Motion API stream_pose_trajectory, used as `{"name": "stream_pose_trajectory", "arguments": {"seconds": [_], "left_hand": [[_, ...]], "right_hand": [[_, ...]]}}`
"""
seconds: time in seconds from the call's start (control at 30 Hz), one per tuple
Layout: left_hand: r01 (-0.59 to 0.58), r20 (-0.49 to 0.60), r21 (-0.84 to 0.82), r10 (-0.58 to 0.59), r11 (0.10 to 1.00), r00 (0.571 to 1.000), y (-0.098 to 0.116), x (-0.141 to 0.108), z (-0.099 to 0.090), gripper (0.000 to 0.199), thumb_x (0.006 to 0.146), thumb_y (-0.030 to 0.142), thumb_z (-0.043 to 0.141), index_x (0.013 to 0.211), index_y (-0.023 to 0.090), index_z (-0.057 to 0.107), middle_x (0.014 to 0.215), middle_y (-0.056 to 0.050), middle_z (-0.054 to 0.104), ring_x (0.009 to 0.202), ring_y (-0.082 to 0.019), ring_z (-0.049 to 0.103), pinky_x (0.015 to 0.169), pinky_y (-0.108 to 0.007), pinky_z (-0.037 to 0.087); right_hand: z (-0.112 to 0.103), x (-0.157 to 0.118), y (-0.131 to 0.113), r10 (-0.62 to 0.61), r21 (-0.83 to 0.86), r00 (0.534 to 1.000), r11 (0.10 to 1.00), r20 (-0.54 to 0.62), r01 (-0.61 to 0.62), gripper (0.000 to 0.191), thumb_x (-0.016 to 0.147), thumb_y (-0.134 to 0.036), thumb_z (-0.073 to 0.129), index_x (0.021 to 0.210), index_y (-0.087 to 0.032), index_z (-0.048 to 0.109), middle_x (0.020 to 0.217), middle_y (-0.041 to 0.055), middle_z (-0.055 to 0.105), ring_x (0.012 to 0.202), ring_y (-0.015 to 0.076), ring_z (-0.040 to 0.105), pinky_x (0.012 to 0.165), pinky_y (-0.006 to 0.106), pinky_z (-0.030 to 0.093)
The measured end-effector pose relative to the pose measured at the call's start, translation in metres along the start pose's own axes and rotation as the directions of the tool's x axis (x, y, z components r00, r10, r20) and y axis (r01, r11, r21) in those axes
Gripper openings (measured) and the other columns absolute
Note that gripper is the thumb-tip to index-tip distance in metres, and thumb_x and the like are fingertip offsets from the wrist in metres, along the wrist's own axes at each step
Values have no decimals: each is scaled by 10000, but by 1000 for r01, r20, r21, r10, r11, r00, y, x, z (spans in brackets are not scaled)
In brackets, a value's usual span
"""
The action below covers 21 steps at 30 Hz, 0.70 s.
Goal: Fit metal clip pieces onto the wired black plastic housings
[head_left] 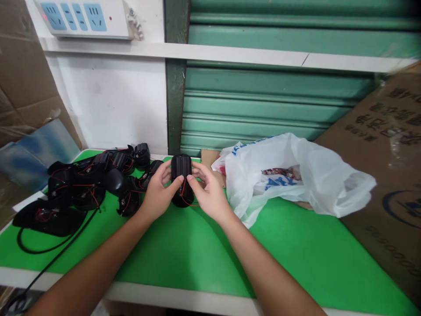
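Note:
Between my two hands is a black plastic housing (182, 166) with a ribbed upper part and a rounded lower part. A thin red wire (183, 193) runs over its lower half and loops out to the right. My left hand (161, 186) grips the left side, with its thumb on the front. On the right side my right hand (208, 186) mirrors it, thumb tip near the other thumb. What the fingers touch behind the housing is hidden. Left of my hands lies a heap of similar black housings (77, 175) with red wires.
A white plastic bag (315, 175) with red, wire-like contents lies at the right of the green tabletop (184, 254). Cardboard boxes (378, 145) stand at both sides. A black cable (62, 250) crosses the left edge. A power strip (85, 17) hangs above.

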<state>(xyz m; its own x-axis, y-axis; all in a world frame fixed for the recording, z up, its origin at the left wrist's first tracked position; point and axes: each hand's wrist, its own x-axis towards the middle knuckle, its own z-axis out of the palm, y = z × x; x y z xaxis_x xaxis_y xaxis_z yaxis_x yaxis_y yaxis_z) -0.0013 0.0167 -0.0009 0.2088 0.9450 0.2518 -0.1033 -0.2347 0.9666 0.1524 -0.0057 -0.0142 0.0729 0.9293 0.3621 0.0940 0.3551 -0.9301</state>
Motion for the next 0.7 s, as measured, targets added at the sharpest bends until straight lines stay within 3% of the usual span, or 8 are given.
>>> {"name": "stream_pose_trajectory", "arguments": {"seconds": [0.7], "left_hand": [[-48,-16,31,48,998,999,-3,-1,1,528,857,341,744,1317,154,566,1368,-166,679,1273,-283,660,1147,-464,485]], "right_hand": [[4,-3,-1,49,-23,999,999,-18,-49,437,924,-387,599,1325,-213,593,1123,95,716,1025,220,687,842,353,579]]}}
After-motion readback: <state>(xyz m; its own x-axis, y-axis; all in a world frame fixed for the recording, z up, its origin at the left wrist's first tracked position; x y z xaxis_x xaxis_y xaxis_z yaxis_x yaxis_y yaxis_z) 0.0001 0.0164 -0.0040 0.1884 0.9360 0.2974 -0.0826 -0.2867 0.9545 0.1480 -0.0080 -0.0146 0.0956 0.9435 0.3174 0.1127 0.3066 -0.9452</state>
